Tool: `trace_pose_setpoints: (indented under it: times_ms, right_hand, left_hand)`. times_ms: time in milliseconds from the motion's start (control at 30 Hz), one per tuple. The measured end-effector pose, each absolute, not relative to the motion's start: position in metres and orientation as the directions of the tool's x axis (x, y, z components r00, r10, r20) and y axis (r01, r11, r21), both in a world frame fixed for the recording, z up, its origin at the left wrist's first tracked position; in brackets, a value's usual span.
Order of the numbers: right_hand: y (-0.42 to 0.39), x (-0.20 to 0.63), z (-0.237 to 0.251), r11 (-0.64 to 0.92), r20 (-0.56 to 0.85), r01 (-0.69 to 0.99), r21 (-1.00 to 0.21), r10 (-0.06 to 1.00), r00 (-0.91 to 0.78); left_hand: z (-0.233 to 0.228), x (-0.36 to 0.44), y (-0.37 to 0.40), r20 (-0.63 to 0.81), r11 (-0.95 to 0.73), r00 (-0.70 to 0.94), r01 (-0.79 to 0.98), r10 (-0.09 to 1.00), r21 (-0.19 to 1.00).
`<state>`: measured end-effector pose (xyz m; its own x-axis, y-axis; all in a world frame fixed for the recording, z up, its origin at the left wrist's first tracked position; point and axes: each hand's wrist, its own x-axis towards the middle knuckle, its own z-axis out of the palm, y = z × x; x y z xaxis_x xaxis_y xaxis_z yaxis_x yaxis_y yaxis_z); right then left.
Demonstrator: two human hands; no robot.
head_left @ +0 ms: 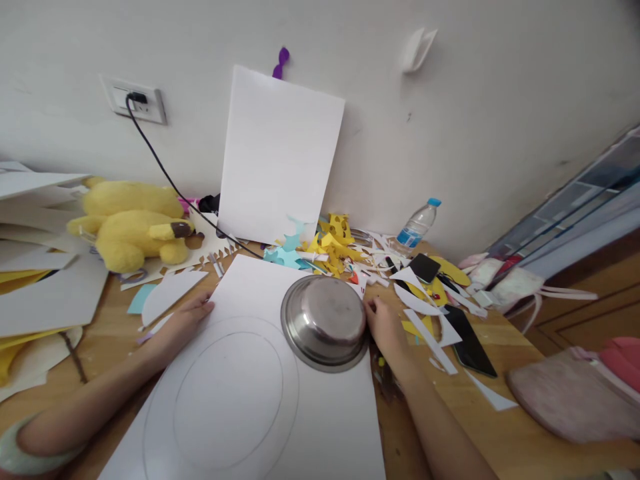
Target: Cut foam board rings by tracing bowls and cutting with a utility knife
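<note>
A large white sheet lies on the wooden table in front of me, with two pencil circles drawn one inside the other. An upturned steel bowl rests on the sheet's upper right part. My right hand touches the bowl's right rim, fingers curled at its edge. My left hand lies flat on the sheet's left edge, fingers apart, pressing it down.
Another white sheet leans on the wall. Yellow and blue paper scraps, a water bottle, two phones and white offcuts lie to the right. A yellow plush toy and stacked paper sit left. A cable runs from the wall socket.
</note>
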<state>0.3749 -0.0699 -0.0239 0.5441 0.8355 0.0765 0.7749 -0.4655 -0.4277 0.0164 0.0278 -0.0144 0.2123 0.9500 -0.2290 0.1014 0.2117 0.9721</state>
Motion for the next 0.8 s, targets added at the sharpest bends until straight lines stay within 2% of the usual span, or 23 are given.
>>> trace_pose_setpoints:
  times_ms: [133, 433, 600, 700, 800]
  right_hand:
    - [-0.068, 0.372, -0.020, -0.466, 0.082, 0.786, -0.406, 0.838, 0.539]
    - [-0.070, 0.365, -0.019, -0.482, 0.093, 0.797, -0.363, 0.833, 0.546]
    - [-0.070, 0.373, -0.019, -0.420, 0.143, 0.808, -0.414, 0.847, 0.513]
    - [-0.073, 0.385, -0.014, -0.410, 0.193, 0.783, -0.467, 0.817, 0.543]
    - [-0.078, 0.396, -0.009, -0.448, 0.137, 0.721, -0.529, 0.793, 0.594]
  left_hand:
    - [-0.017, 0.015, 0.030, -0.288, 0.284, 0.306, 0.061, 0.907, 0.957]
    - [-0.010, 0.019, 0.026, -0.318, 0.310, 0.263, 0.072, 0.911, 0.948]
    - [-0.020, 0.018, 0.032, -0.324, 0.323, 0.213, 0.039, 0.922, 0.945]
    - [-0.018, 0.018, 0.031, -0.315, 0.314, 0.245, 0.046, 0.917, 0.948]
    - [-0.011, 0.018, 0.027, -0.312, 0.302, 0.282, 0.077, 0.907, 0.950]
